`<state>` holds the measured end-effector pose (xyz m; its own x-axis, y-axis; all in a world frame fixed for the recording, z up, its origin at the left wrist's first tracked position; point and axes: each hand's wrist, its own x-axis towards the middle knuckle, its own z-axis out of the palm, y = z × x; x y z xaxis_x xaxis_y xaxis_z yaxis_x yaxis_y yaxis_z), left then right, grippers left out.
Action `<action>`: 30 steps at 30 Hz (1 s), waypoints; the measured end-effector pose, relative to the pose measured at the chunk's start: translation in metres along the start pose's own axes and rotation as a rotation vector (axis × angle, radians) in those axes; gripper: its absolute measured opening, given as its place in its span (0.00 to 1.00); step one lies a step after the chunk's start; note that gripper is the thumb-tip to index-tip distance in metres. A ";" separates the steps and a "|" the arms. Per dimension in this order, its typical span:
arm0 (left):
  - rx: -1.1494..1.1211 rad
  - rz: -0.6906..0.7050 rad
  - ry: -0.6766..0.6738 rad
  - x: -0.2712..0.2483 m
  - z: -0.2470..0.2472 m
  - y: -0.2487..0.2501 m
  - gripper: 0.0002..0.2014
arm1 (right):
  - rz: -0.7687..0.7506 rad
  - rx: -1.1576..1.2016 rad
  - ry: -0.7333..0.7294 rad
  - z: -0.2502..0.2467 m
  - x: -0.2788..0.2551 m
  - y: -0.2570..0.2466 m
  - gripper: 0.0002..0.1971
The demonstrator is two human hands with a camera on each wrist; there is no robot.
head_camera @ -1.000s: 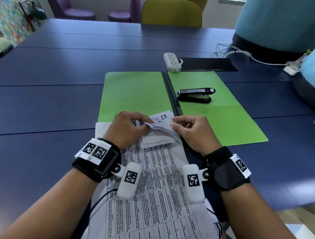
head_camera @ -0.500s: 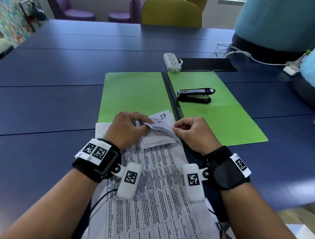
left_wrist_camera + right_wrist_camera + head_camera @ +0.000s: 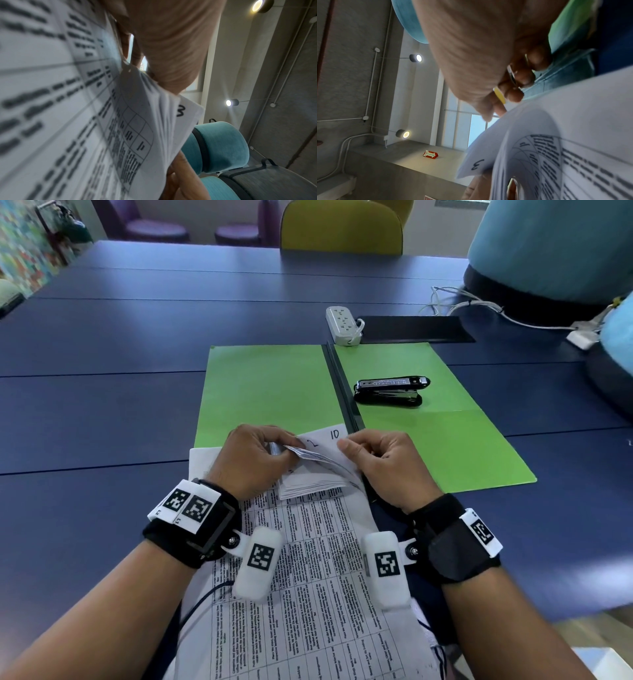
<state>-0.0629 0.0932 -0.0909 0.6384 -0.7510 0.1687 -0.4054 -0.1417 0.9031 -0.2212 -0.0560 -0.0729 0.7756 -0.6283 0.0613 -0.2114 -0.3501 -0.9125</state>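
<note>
Here our left hand (image 3: 253, 455) pinches curled, numbered corners of the table-printed paper stack (image 3: 318, 542); our right hand (image 3: 383, 460) touches it, grip unclear.

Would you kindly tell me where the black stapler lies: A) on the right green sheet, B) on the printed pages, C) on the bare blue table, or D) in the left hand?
A: the black stapler lies wholly on the right green sheet.
</note>
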 end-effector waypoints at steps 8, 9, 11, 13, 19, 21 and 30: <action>0.009 -0.002 0.006 -0.001 0.000 0.002 0.13 | 0.055 -0.014 0.098 0.001 0.006 0.009 0.09; 0.011 0.000 0.009 -0.001 0.000 0.001 0.13 | 0.053 -0.012 0.094 0.001 0.006 0.009 0.08; 0.014 -0.001 0.011 -0.001 0.000 0.001 0.12 | 0.042 -0.004 0.084 0.000 0.006 0.008 0.06; 0.007 -0.002 0.010 -0.001 0.000 0.001 0.11 | 0.033 0.000 0.080 0.000 0.005 0.008 0.07; -0.001 0.004 0.004 0.000 0.000 0.000 0.11 | 0.018 0.030 0.095 0.000 0.006 0.009 0.10; -0.011 0.005 0.000 0.000 0.000 0.000 0.12 | 0.013 0.034 0.082 0.001 0.005 0.008 0.09; 0.011 0.033 -0.009 0.001 -0.001 -0.002 0.15 | -0.036 -0.038 -0.056 0.001 -0.001 0.001 0.02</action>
<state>-0.0613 0.0935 -0.0920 0.6188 -0.7609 0.1950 -0.4336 -0.1240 0.8925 -0.2216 -0.0551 -0.0742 0.8147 -0.5755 0.0704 -0.2044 -0.3988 -0.8940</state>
